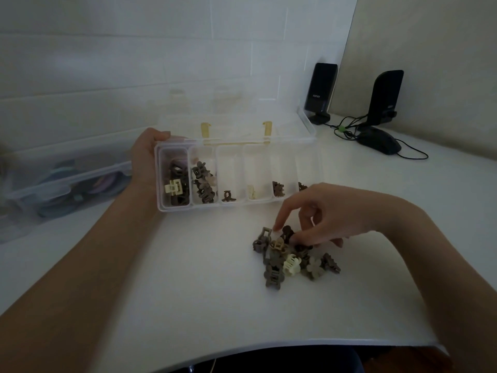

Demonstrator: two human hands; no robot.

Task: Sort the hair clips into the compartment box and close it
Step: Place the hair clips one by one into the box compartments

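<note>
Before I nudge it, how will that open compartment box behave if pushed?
The compartment box looks like thin clear plastic holding few clips, so probably light and apt to slide on the smooth table. The left hand grips its end, likely steadying it. Its open lid may flap.

Dim light falls on a white table point(188, 292) against a white tiled wall point(134, 49); 2 black speakers point(321, 92) stand far right.

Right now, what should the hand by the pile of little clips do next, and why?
Probably pinch the dark brown clip under its fingertips and lift it toward the compartment box. The right hand is already touching the pile of loose clips, the left hand steadies the box, and the lid is open.
</note>
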